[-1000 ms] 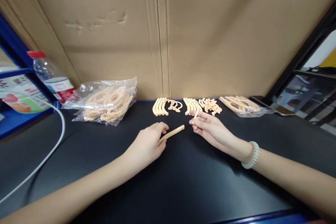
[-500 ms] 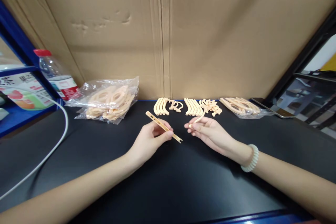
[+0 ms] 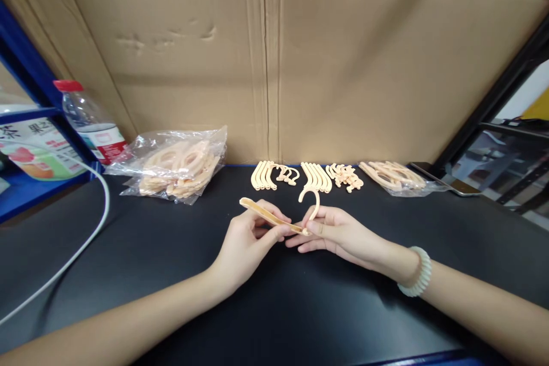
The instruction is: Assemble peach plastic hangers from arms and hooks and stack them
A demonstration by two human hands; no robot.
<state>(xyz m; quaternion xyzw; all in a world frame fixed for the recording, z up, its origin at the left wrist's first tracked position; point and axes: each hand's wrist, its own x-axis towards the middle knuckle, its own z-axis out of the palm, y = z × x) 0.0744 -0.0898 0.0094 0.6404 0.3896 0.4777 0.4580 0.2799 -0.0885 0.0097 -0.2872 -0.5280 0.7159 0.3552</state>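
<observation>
My left hand [image 3: 253, 234] pinches a beige plastic hanger arm [image 3: 268, 215], its far end tilted up to the left. Between thumb and fingers of my right hand [image 3: 338, 234] is a beige hanger hook [image 3: 316, 206], curve upward. The hook's base meets the right end of the hanger arm; whether it sits inside the slot I cannot tell. Behind the hands lie a left row of hanger arms [image 3: 262, 176] with several hooks [image 3: 288, 174] beside it. A second row of hanger arms [image 3: 316, 176] lies right of those, next to a pile of hooks [image 3: 345, 176].
A clear bag of beige parts [image 3: 180, 166] lies at left, near a red-capped bottle [image 3: 92, 123] and a white cable [image 3: 103, 200]. At right are another bag of parts [image 3: 397, 176] and a dark flat device [image 3: 446, 178]. Cardboard [image 3: 343, 68] walls off the black table [image 3: 274, 309].
My right hand has moved left and down, bringing the hook to the hanger arm's end. The hook now points upward. My left hand has turned the hanger arm and lowered it slightly.
</observation>
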